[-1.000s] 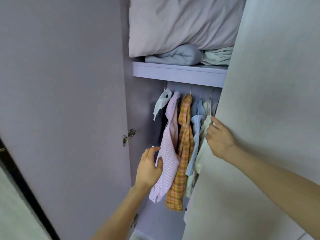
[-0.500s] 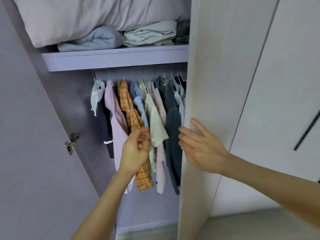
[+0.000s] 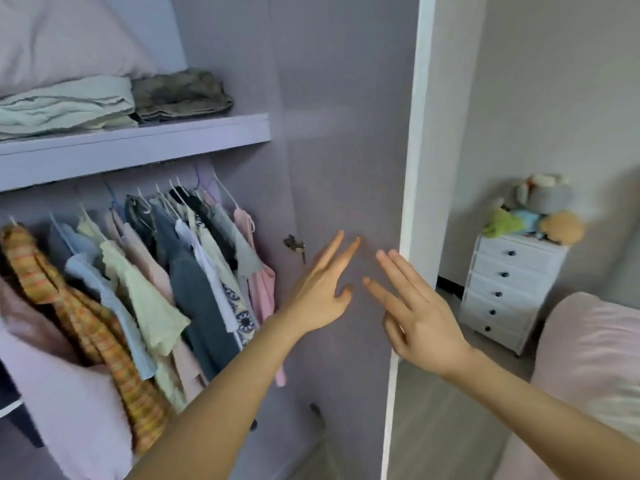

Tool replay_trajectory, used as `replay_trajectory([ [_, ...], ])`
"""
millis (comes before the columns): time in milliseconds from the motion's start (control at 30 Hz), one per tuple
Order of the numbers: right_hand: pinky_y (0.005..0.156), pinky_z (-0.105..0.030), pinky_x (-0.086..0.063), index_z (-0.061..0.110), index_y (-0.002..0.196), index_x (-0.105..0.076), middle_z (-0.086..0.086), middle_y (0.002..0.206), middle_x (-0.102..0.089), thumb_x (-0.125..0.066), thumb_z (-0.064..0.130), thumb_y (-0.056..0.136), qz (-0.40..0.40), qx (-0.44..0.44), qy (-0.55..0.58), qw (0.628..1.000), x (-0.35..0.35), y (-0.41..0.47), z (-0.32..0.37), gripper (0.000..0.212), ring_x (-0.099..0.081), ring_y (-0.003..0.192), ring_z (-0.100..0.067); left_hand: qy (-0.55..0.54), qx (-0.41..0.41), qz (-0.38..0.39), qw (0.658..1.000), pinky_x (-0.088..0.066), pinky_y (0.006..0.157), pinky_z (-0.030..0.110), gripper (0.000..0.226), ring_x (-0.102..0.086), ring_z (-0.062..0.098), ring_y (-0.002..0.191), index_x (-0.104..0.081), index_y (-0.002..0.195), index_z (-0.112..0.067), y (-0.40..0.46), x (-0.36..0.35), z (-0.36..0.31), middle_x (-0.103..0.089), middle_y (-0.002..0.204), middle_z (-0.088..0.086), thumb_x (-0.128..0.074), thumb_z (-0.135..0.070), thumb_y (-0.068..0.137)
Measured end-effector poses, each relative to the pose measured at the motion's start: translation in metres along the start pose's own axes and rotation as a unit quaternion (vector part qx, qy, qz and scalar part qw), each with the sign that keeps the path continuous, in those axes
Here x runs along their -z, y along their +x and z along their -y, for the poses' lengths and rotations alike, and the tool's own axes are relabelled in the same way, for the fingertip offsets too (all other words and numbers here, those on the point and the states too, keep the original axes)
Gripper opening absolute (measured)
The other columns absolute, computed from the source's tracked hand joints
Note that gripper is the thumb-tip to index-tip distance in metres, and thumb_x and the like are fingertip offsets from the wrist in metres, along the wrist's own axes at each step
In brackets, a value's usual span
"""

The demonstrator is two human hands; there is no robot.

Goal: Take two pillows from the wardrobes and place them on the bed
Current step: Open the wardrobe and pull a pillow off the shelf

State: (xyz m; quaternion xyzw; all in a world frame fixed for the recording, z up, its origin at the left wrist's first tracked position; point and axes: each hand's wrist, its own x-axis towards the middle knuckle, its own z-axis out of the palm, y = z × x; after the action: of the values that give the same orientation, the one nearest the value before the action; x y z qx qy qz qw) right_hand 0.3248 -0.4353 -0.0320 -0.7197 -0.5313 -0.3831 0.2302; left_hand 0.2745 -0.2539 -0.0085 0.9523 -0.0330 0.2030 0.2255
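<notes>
A large pale pink pillow (image 3: 65, 39) lies on the upper shelf (image 3: 138, 147) of the open lilac wardrobe, at the top left, partly cut off by the frame. My left hand (image 3: 322, 289) and my right hand (image 3: 415, 313) are both open with fingers spread, held side by side in front of the inner face of the right wardrobe door (image 3: 346, 133). Neither hand holds anything. The pink bed (image 3: 588, 358) shows at the lower right.
Folded pale green (image 3: 65, 109) and olive (image 3: 180, 95) cloths lie on the shelf beside the pillow. Several shirts (image 3: 156, 292) hang below on a rail. A white drawer chest (image 3: 509, 289) topped with plush toys (image 3: 540, 209) stands beyond the door.
The right door has swung wide open, and my view has turned right. My right hand has left the door's edge. My left hand has moved right, off the hanging clothes.
</notes>
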Motion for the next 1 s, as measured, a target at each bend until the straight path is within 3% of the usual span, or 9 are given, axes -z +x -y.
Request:
replay_trajectory([
  [100,0.102,-0.050,-0.040,0.000,0.122,-0.055,-0.023,0.140,-0.032,-0.038,0.000,0.079,-0.018,-0.062,-0.014,0.998,0.004,-0.001,-0.025,0.047,-0.026,0.135,-0.034,0.048,-0.022,0.039,0.998,-0.030,0.110,0.043,0.081,0.000,0.020,0.144,0.008,0.143,-0.038,0.036,-0.019,-0.008,0.015,0.155,-0.012,-0.050,-0.021,0.088],
  [233,0.097,-0.053,-0.045,-0.002,0.118,-0.059,-0.027,0.139,-0.035,-0.043,-0.008,0.075,-0.021,-0.130,-0.025,0.991,0.011,0.002,-0.059,0.047,-0.028,0.132,-0.041,0.063,-0.026,0.066,0.995,-0.027,0.108,0.044,0.080,0.004,0.026,0.143,0.005,0.143,-0.037,0.068,-0.037,-0.013,0.015,0.155,-0.009,-0.050,-0.019,0.087],
  [400,0.102,-0.065,-0.031,0.000,0.116,-0.061,-0.031,0.138,-0.038,-0.045,-0.011,0.073,-0.028,-0.175,-0.022,0.984,0.009,0.013,-0.068,0.047,-0.025,0.132,-0.044,0.068,-0.015,0.064,0.996,-0.022,0.111,0.048,0.072,0.003,0.030,0.143,-0.004,0.144,-0.034,0.085,-0.034,-0.009,0.009,0.157,-0.003,-0.049,-0.021,0.089],
  [467,0.106,-0.059,-0.026,0.001,0.115,-0.061,-0.028,0.136,-0.043,-0.039,-0.004,0.077,-0.029,-0.155,-0.016,0.987,0.001,0.025,-0.058,0.045,-0.032,0.131,-0.043,0.081,0.003,0.041,0.996,-0.022,0.112,0.048,0.066,0.001,0.029,0.143,-0.012,0.144,-0.031,0.085,-0.019,0.000,0.005,0.157,0.000,-0.048,-0.021,0.090],
  [533,0.104,-0.051,-0.035,0.000,0.114,-0.061,-0.024,0.132,-0.050,-0.039,-0.002,0.077,-0.023,-0.139,0.018,0.990,-0.007,0.045,-0.044,0.043,-0.042,0.127,-0.040,0.085,0.034,0.018,0.996,-0.021,0.113,0.046,0.060,-0.001,0.026,0.143,-0.020,0.143,-0.027,0.079,0.006,0.014,0.001,0.157,0.003,-0.048,-0.021,0.090],
  [633,0.085,-0.045,-0.052,-0.001,0.111,-0.061,-0.021,0.121,-0.058,-0.047,-0.006,0.072,-0.008,-0.127,0.077,0.989,-0.024,0.083,-0.023,0.042,-0.054,0.114,-0.037,0.085,0.077,-0.027,0.993,-0.021,0.112,0.038,0.051,-0.012,0.025,0.142,-0.033,0.139,-0.022,0.059,0.059,0.038,-0.009,0.155,0.006,-0.049,-0.021,0.090],
  [733,0.075,-0.039,-0.055,0.000,0.110,-0.061,-0.019,0.116,-0.061,-0.047,-0.004,0.072,0.005,-0.096,0.128,0.987,-0.046,0.128,0.006,0.041,-0.060,0.104,-0.034,0.124,0.113,-0.080,0.983,-0.017,0.112,0.033,0.044,-0.016,0.021,0.140,-0.040,0.135,-0.020,0.023,0.126,0.063,-0.016,0.153,0.006,-0.048,-0.022,0.092],
  [833,0.078,-0.035,-0.052,0.000,0.113,-0.060,-0.017,0.115,-0.061,-0.046,-0.002,0.073,0.010,-0.043,0.170,0.984,-0.074,0.179,0.043,0.042,-0.061,0.102,-0.032,0.175,0.158,-0.142,0.961,-0.017,0.111,0.029,0.039,-0.020,0.021,0.138,-0.046,0.131,-0.017,-0.021,0.194,0.086,-0.025,0.149,0.007,-0.049,-0.018,0.092],
  [1000,0.088,-0.026,-0.042,0.008,0.129,-0.047,-0.008,0.134,-0.047,-0.043,0.002,0.088,0.004,0.022,0.255,0.967,-0.119,0.276,0.092,0.042,-0.049,0.117,-0.023,0.267,0.237,-0.243,0.902,-0.032,0.105,0.038,0.036,-0.033,0.027,0.131,-0.051,0.125,-0.013,-0.079,0.298,0.107,-0.037,0.141,0.011,-0.053,-0.012,0.089],
])
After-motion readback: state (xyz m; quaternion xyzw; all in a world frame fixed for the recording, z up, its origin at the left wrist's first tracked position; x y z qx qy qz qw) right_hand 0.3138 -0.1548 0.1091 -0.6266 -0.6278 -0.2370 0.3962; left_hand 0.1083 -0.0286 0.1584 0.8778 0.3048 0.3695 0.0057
